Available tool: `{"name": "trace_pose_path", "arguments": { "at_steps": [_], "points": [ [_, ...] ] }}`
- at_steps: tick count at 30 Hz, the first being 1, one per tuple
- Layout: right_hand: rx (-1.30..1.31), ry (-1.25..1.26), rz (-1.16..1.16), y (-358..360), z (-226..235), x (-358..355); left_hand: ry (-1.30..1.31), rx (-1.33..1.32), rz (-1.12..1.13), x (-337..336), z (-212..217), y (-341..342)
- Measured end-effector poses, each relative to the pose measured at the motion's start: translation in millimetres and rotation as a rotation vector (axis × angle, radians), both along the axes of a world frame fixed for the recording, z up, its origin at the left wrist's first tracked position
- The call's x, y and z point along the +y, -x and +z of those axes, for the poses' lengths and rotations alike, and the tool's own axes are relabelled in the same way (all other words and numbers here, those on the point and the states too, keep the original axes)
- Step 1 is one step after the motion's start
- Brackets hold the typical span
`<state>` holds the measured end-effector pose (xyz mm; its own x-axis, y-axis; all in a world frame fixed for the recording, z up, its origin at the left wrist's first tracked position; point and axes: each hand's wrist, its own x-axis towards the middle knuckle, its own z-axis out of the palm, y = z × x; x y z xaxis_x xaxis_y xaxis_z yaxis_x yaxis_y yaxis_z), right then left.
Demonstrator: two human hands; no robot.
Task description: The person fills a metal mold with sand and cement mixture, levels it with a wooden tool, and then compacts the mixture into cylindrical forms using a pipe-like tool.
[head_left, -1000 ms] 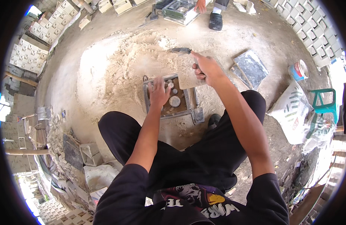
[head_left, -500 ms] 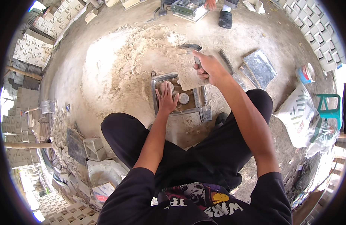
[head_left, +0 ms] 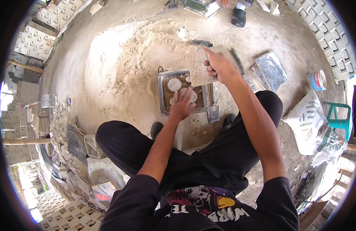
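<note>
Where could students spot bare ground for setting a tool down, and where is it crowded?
Bare ground shows between the dark panel and the bucket, and between the panel and the dark shoe beyond. Crowded: the frame, holding round pieces, the left hand over some.

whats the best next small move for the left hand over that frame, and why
Perhaps have the left hand steady the round disc partly hidden beneath it: that hand looks free and is over the frame, while the right hand grips a flat plate.
</note>
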<state>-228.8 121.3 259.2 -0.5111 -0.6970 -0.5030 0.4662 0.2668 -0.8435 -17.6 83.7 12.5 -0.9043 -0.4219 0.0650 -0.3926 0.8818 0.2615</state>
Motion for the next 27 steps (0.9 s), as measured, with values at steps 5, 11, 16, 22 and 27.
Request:
{"name": "trace_pose_path", "arguments": {
  "at_steps": [5,11,16,22,27],
  "points": [
    [-0.021,-0.092,0.05,-2,-5,0,0.136,-0.044,0.467,-61,4,-53],
    [-0.053,-0.082,0.014,-11,-15,-19,-0.034,-0.063,0.446,-53,13,-60],
    [0.051,-0.089,0.045,-31,-34,-39,-0.107,0.013,0.72,-45,-17,-73],
    [0.524,-0.269,0.322,-1,-101,-90,-0.088,0.174,0.753,-88,-4,-22],
    [1.208,-0.355,0.588,34,-117,-155,-0.177,0.19,0.814,-121,-19,-8]
  ]
}}
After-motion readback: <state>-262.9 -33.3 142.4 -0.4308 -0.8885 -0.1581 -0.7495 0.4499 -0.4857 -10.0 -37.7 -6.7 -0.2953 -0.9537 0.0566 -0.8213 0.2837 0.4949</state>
